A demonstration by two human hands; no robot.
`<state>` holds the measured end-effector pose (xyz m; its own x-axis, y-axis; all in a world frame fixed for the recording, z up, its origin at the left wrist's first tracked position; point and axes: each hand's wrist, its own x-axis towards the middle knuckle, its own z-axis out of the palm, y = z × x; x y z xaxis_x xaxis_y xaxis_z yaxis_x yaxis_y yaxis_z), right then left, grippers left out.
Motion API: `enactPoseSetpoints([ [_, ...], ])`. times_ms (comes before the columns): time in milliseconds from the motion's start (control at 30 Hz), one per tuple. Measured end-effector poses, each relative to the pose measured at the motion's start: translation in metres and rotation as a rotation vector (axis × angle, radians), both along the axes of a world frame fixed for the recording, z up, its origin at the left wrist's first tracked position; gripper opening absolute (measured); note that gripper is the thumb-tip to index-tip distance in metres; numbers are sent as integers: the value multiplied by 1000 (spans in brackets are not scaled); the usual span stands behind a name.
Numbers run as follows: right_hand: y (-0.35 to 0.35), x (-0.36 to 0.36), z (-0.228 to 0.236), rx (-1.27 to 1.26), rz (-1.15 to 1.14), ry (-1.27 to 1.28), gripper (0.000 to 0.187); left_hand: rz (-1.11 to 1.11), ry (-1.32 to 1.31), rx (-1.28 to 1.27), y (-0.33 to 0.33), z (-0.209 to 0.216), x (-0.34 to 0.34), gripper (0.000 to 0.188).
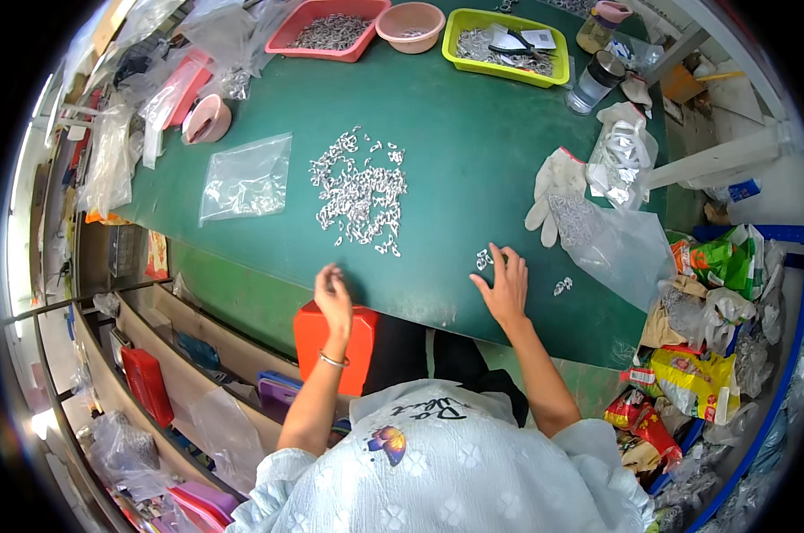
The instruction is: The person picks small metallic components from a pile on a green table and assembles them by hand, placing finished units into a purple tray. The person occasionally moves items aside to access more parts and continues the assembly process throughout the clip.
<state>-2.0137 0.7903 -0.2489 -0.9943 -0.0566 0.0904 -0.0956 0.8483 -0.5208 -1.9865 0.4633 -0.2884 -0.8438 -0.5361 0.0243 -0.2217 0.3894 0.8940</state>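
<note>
Because the little cluster of small, shiny silver metal pieces [483,259] lies loose on the smooth dark-green tabletop [455,160], it seems best handled with a light fingertip touch, a few pieces at a time, so that none skid toward the near edge, the broad heap of similar silver pieces [359,200] farther off to the left, or the second small silver cluster [562,286] to the right. A raised palm should help avoid scattering them. The right hand [506,289] reaches in from the near right, its forearm slanting leftward, palm down, thumb and index finger parted beside the little cluster; its grip is loose, with nothing visibly pinched, though whether a fingertip touches the metal is unclear. The left hand [333,302] hovers by the near edge, apart from the broad heap, its fingers curled inward; whether they grasp a piece I cannot tell.
</note>
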Motion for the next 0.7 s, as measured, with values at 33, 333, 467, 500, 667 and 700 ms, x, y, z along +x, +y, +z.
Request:
enactPoseSetpoints([
  [33, -7, -6, -8, 23, 3, -42, 48, -4, 44, -121, -12, 2, -17, 21],
  [333, -26, -13, -26, -26, -185, -41, 23, -241, -7, -451, -75, -20, -96, 28],
  [467, -48, -18, -24, 136, -345, -223, 18, -262, -33, -215, -81, -28, -87, 33],
  [500, -49, -19, -27, 158, -375, -247, 18, -276, -23, -198, -80, -25, -87, 33],
  [667, -64, -21, -25, 137, -393, -38, 11, -318, -47, -85, -92, -27, -84, 34],
  [700, -65, -20, -27, 107, -406, -47, 13, -326, -34, -58, -94, -27, -83, 34],
])
